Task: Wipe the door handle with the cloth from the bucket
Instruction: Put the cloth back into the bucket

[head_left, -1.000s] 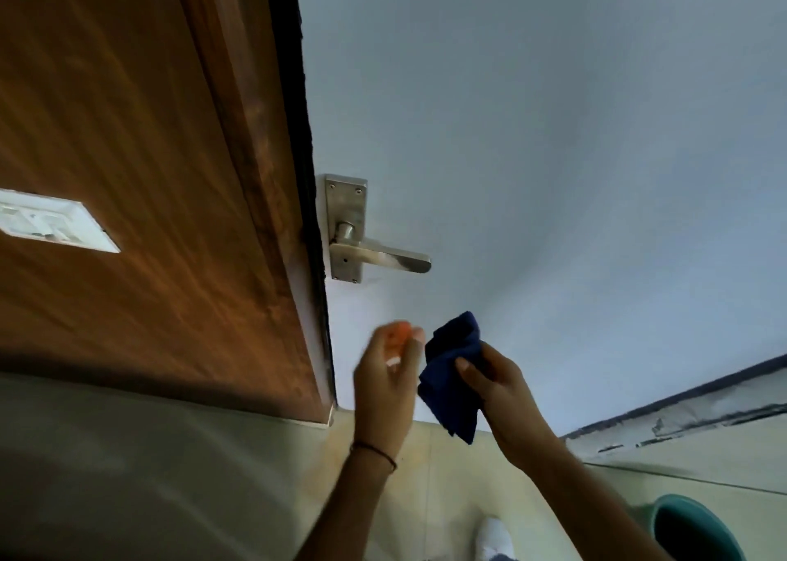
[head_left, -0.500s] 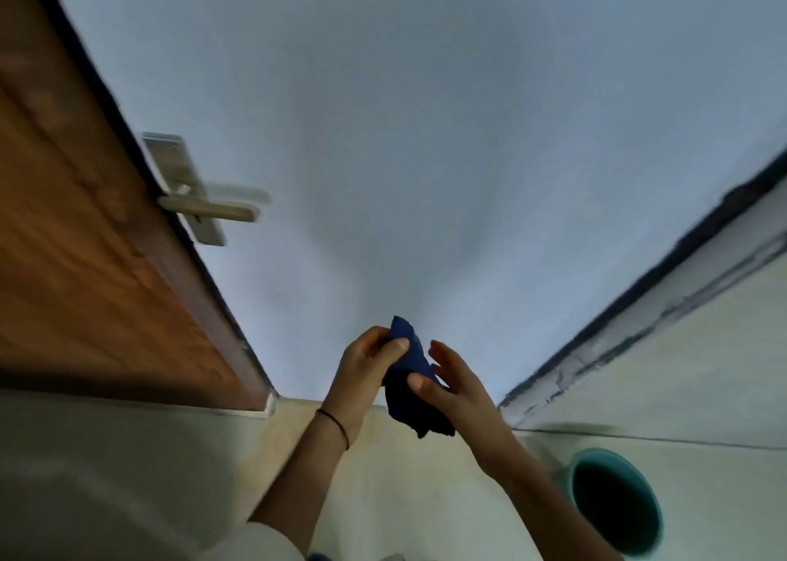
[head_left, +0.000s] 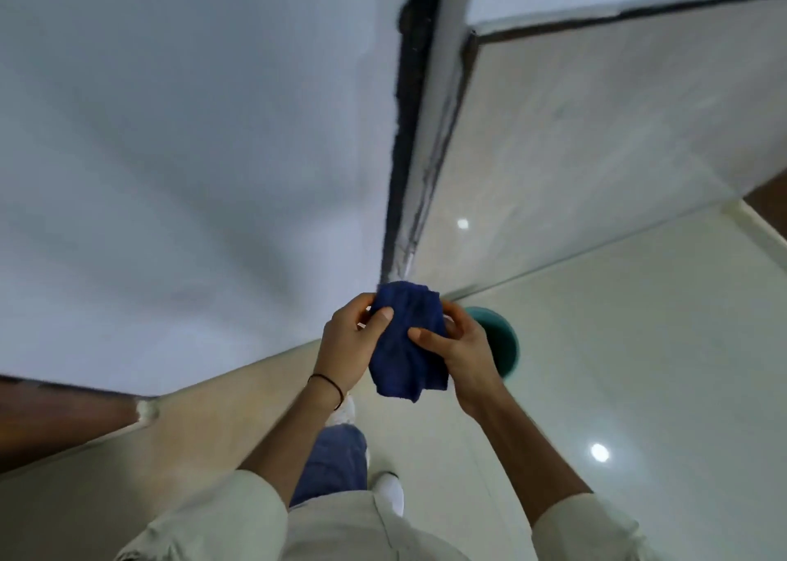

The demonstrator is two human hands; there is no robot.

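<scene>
Pale floor tiles (head_left: 617,369) lie below; left hand (head_left: 347,349) and right hand (head_left: 462,358) both pinch the cloth (head_left: 406,347) closed. Loosely bunched, it could slip toward the bucket (head_left: 502,339) at three o'clock.

Wall: plain pale blue-grey painted wall (head_left: 170,155) fills pretty much the whole left half, no marks on it that I can see.
Corner strip: dark, rough-edged vertical seam (head_left: 406,134) running down where that wall ends, looks a bit scruffy.
Side panel: glossy cream tiled panel (head_left: 596,155) just right of the seam, with a dark line along its top edge.
Floor: shiny pale cream tile floor (head_left: 617,369), very reflective.
Light: two small round bright reflections (head_left: 599,452) on the gloss, one low on the floor, one higher up.
Wood: brown wooden edge (head_left: 55,411) at the lower left, touching the floor.
</scene>
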